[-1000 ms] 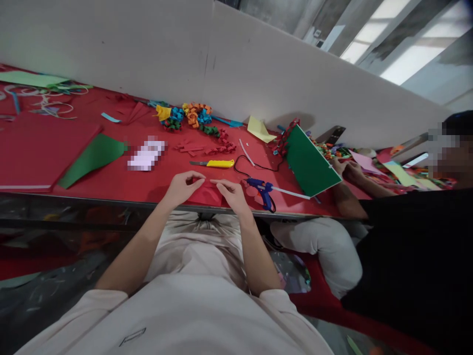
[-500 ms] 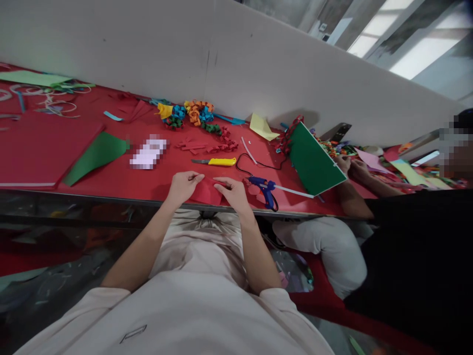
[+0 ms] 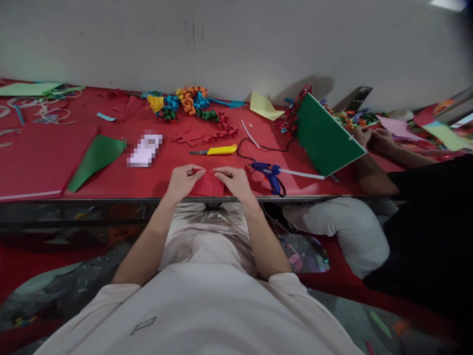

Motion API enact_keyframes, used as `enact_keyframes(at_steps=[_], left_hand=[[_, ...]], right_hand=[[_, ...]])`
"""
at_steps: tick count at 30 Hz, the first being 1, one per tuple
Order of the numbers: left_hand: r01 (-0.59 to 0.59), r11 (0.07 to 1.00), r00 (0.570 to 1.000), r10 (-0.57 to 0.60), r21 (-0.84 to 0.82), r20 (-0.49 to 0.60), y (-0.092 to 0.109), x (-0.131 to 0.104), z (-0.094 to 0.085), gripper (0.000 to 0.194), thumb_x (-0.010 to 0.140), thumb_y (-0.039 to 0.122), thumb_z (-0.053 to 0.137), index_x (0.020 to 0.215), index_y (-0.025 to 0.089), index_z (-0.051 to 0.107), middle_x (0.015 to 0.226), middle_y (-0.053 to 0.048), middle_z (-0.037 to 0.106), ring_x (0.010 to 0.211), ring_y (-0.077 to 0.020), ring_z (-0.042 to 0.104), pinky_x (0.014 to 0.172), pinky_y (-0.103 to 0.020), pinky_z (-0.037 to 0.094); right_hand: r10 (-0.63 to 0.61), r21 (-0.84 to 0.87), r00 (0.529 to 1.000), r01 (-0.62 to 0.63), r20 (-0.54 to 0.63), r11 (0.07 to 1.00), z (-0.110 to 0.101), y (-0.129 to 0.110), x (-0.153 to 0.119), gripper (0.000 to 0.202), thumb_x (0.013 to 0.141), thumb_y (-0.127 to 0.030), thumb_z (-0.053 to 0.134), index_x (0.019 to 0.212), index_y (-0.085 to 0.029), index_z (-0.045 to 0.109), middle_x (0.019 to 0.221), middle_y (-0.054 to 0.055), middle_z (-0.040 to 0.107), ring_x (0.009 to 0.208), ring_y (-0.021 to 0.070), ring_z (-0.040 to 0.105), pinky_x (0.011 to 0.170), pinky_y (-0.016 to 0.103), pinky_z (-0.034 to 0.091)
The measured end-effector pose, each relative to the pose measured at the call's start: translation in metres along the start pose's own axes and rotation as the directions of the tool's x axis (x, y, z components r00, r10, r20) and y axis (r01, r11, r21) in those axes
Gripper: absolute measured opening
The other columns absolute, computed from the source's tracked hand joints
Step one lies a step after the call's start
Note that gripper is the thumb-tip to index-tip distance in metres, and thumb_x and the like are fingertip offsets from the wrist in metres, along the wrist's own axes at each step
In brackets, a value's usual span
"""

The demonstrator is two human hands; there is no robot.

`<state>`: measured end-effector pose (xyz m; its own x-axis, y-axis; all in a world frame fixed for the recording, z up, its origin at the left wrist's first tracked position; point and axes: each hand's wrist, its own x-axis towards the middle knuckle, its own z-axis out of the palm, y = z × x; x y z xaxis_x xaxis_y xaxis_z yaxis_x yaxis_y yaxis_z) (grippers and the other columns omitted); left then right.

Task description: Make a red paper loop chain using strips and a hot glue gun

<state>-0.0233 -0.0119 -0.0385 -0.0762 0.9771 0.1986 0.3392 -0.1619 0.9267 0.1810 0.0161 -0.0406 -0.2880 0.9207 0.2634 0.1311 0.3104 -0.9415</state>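
Note:
Between my hands is a piece of red paper, close to the front edge of the red table. My left hand pinches its upper left side, thumb against fingers. On the other side my right hand pinches the upper right part in the same way. Just beyond them lies a yellow utility knife with its blade pointing left. A blue hot glue gun rests to the right of my right hand, a long white glue stick reaching out from its back.
Curled paper strips in several colours lie near the wall. At left are a red board, green paper and a blurred-out phone-like item. A co-worker's hands are behind a green board at right.
The camera view has levelled and shifted. My fingertips still pinch the red paper, drawn slightly closer together at its top edge. Items on the table stay in place.

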Motion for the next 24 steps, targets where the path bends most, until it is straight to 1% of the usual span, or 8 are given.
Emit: enact_keyframes(at_steps=[3,7,9,11,15,18,21,24], left_hand=[[-0.016,1.000,1.000,0.016,0.006,0.010,0.004,-0.002,0.000,0.034,0.082,0.047,0.073,0.094,0.016,0.078,0.093,-0.008,0.079,0.084,-0.0209,0.072,0.077,-0.029,0.054],[-0.066,0.989,0.998,0.063,0.129,0.024,0.014,-0.006,0.003,0.028,0.082,0.042,0.072,0.094,0.017,0.078,0.092,-0.006,0.079,0.079,-0.0191,0.070,0.075,-0.030,0.053],[-0.085,0.986,0.996,0.080,0.143,0.035,0.017,-0.007,0.004,0.027,0.084,0.041,0.071,0.094,0.017,0.079,0.092,-0.006,0.079,0.080,-0.0191,0.070,0.076,-0.030,0.052],[-0.086,0.987,0.996,0.083,0.135,0.026,0.016,-0.007,0.006,0.027,0.083,0.042,0.072,0.093,0.017,0.079,0.092,-0.007,0.079,0.081,-0.0194,0.070,0.076,-0.030,0.052],[-0.050,0.992,0.999,0.052,0.117,-0.017,0.011,-0.004,0.004,0.030,0.080,0.044,0.076,0.095,0.017,0.079,0.094,-0.007,0.079,0.083,-0.0200,0.070,0.078,-0.030,0.052],[-0.048,0.991,0.999,0.049,0.121,-0.009,0.009,-0.003,0.002,0.032,0.079,0.044,0.077,0.096,0.017,0.079,0.095,-0.007,0.079,0.082,-0.0193,0.069,0.077,-0.030,0.052],[-0.049,0.992,0.999,0.049,0.117,0.002,0.009,-0.003,0.001,0.032,0.079,0.044,0.077,0.096,0.017,0.079,0.094,-0.007,0.079,0.078,-0.0180,0.068,0.073,-0.028,0.051],[-0.033,0.996,0.999,0.032,0.084,0.016,0.007,-0.003,0.002,0.032,0.083,0.046,0.074,0.095,0.016,0.079,0.090,-0.007,0.079,0.076,-0.0177,0.068,0.071,-0.027,0.051]], right_hand=[[-0.011,-0.005,1.000,0.011,-0.002,1.000,-0.001,0.000,0.000,0.023,0.085,-0.036,0.070,0.100,-0.022,0.081,0.103,0.004,0.081,0.099,0.0232,0.075,0.094,0.036,0.056],[-0.051,-0.098,0.999,0.052,0.015,0.994,-0.002,-0.004,-0.002,0.025,0.088,-0.038,0.067,0.102,-0.023,0.081,0.103,0.004,0.081,0.095,0.0221,0.075,0.090,0.035,0.055],[-0.070,-0.139,0.997,0.071,0.015,0.988,-0.001,-0.007,-0.003,0.025,0.088,-0.039,0.069,0.099,-0.021,0.081,0.099,0.005,0.081,0.092,0.0213,0.074,0.088,0.033,0.054],[-0.076,-0.148,0.997,0.075,0.002,0.986,0.000,-0.007,-0.003,0.024,0.086,-0.040,0.072,0.096,-0.020,0.081,0.096,0.005,0.081,0.089,0.0209,0.074,0.086,0.032,0.054],[-0.039,-0.083,0.999,0.037,-0.023,0.996,0.000,-0.001,-0.001,0.027,0.083,-0.039,0.074,0.100,-0.019,0.080,0.096,0.005,0.081,0.086,0.0201,0.073,0.082,0.031,0.054],[-0.042,-0.057,0.999,0.040,-0.029,0.998,0.000,0.005,0.000,0.025,0.084,-0.038,0.072,0.099,-0.020,0.081,0.096,0.005,0.081,0.085,0.0193,0.074,0.080,0.029,0.055],[-0.059,-0.079,0.998,0.056,-0.031,0.995,-0.001,0.007,0.000,0.025,0.086,-0.038,0.071,0.100,-0.020,0.081,0.095,0.005,0.082,0.084,0.0186,0.074,0.077,0.027,0.054],[-0.065,-0.101,0.997,0.062,-0.028,0.993,-0.001,0.006,0.000,0.024,0.088,-0.038,0.069,0.100,-0.021,0.081,0.097,0.004,0.082,0.086,0.0191,0.074,0.079,0.028,0.054]])
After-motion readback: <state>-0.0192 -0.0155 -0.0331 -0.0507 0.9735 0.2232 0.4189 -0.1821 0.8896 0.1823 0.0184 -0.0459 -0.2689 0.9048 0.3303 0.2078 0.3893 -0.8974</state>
